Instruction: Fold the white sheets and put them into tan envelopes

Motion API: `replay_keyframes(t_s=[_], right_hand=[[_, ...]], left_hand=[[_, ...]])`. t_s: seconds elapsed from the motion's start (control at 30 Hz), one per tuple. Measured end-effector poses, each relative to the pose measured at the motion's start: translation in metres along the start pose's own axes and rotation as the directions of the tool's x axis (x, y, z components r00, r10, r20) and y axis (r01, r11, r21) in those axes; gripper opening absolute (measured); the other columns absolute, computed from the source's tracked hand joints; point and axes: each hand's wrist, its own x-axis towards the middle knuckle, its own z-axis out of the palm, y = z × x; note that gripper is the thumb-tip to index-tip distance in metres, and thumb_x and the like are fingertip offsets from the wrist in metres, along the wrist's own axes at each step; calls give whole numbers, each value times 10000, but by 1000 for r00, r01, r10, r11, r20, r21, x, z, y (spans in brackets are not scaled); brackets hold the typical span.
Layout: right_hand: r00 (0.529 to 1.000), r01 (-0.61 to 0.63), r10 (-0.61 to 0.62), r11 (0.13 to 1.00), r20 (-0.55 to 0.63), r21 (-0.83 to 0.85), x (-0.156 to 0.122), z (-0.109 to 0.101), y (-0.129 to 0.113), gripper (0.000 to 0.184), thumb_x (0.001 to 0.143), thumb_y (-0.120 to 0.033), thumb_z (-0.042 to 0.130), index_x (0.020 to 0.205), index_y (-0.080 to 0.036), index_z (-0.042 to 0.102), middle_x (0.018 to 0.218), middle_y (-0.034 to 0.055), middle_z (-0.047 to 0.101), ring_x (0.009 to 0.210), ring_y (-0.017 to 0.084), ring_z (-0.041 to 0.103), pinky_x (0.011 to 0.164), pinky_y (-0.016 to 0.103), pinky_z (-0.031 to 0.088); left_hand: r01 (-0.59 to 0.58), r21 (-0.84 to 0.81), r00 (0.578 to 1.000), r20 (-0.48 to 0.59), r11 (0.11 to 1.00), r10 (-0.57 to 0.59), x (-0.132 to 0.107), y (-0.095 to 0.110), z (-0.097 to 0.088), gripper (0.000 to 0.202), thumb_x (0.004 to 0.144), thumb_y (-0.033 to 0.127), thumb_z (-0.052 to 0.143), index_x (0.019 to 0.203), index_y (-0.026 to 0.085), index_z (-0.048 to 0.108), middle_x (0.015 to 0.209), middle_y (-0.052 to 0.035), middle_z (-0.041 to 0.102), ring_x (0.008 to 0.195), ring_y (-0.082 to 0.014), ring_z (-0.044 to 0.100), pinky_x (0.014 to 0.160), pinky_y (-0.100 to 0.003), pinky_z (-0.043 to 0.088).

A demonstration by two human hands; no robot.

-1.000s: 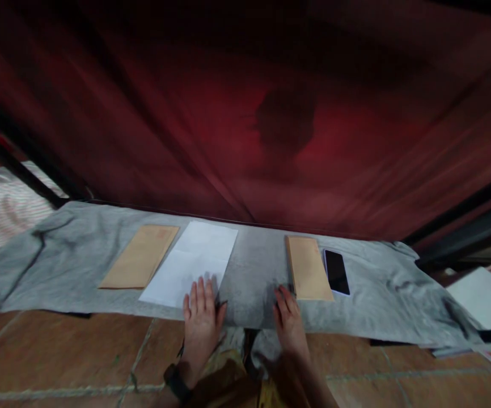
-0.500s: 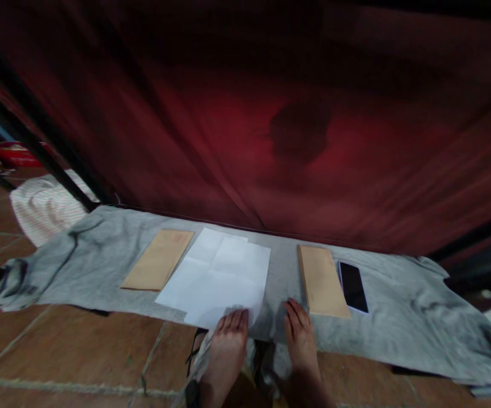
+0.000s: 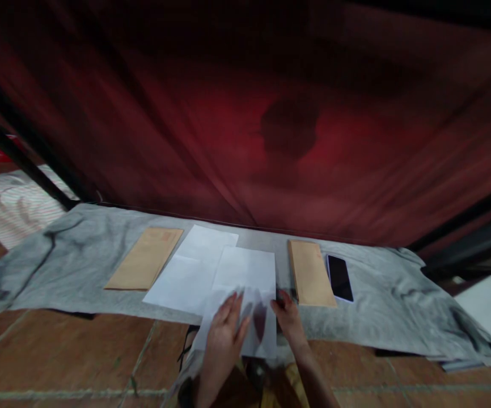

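A white sheet of paper (image 3: 248, 272) lies on a grey cloth (image 3: 75, 255), its near part over the cloth's front edge. My left hand (image 3: 225, 331) rests flat on its near left part, fingers stretched. My right hand (image 3: 288, 317) touches the sheet's right edge with fingers extended. A stack of white sheets (image 3: 188, 269) lies just left of it. One brown envelope (image 3: 145, 258) is further left, and another brown envelope (image 3: 310, 272) lies right of my right hand. A black phone (image 3: 339, 277) sits beside that envelope.
A dark red curtain (image 3: 271, 113) hangs behind the cloth. Brown floor tiles (image 3: 71, 357) run along the front. A striped cloth (image 3: 7, 204) lies at far left by a black bar. White paper (image 3: 490, 306) lies at far right.
One white sheet has been slid off the stack to the right and toward me. My left hand moved right with it; my right hand shifted onto its right edge.
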Motion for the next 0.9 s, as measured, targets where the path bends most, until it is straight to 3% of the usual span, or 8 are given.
replay_keyframes(t_s=[0.1, 0.17, 0.23, 0.33, 0.4, 0.57, 0.7, 0.9], right_hand=[[995, -29, 17, 992, 96, 126, 1, -2, -12, 302, 658, -511, 712, 820, -258, 742, 774, 32, 754, 753, 260, 692, 726, 374, 558], [986, -54, 19, 976, 164, 213, -2, -6, -23, 290, 670, -509, 720, 798, -250, 737, 776, 22, 752, 769, 246, 684, 738, 361, 553], [974, -81, 17, 958, 227, 276, -4, -11, -36, 285, 698, -506, 721, 800, -240, 732, 758, 13, 738, 744, 224, 665, 702, 329, 541], [964, -83, -7, 941, 265, 328, -5, -22, -56, 279, 724, -505, 736, 800, -237, 719, 721, -2, 705, 669, 188, 616, 614, 272, 499], [968, -66, -28, 932, 251, 358, -5, -29, -69, 288, 714, -509, 767, 785, -237, 703, 703, -13, 684, 636, 171, 589, 585, 254, 476], [943, -124, -13, 914, 334, 386, -9, -45, -93, 322, 735, -516, 790, 827, -223, 691, 731, -13, 691, 604, 152, 583, 574, 242, 461], [927, -132, -21, 916, 375, 378, -9, -47, -109, 357, 721, -521, 811, 877, -217, 708, 795, 8, 731, 652, 169, 624, 601, 253, 492], [936, -47, -95, 922, 339, 385, 14, -45, -129, 365, 684, -510, 837, 876, -212, 753, 834, 29, 758, 779, 214, 678, 732, 314, 543]], left_hand=[[282, -225, 944, -105, 933, -311, 25, -36, -11, 535, 918, 431, 560, 1380, 161, 581, 1428, -182, 605, 1315, -323, 583, 1069, -534, 507], [438, -432, 870, -18, 788, -493, 39, -53, -18, 556, 843, 457, 653, 1298, 138, 626, 1281, -184, 692, 1188, -334, 662, 984, -522, 547], [516, -534, 815, 65, 669, -576, 48, -58, -26, 571, 798, 479, 709, 1240, 124, 646, 1143, -163, 743, 1056, -308, 714, 908, -477, 574], [558, -653, 765, 165, 513, -623, 58, -46, -39, 588, 805, 541, 710, 1223, 131, 651, 1101, -137, 758, 993, -252, 729, 858, -389, 580], [588, -733, 725, 290, 343, -625, 65, -32, -51, 590, 776, 562, 744, 1178, 135, 674, 1083, -124, 766, 980, -234, 729, 843, -349, 574], [640, -761, 686, 506, 104, -524, 86, -4, -77, 547, 656, 406, 861, 1096, 118, 708, 950, -121, 791, 853, -253, 745, 758, -342, 575], [653, -751, 673, 515, 99, -530, 96, 7, -89, 589, 574, 355, 901, 1071, 94, 720, 891, -128, 796, 814, -269, 746, 721, -344, 565], [531, -792, 810, 370, 301, -456, 112, 27, -106, 609, 613, 462, 879, 1090, 109, 737, 911, -101, 799, 853, -267, 736, 785, -366, 562]])
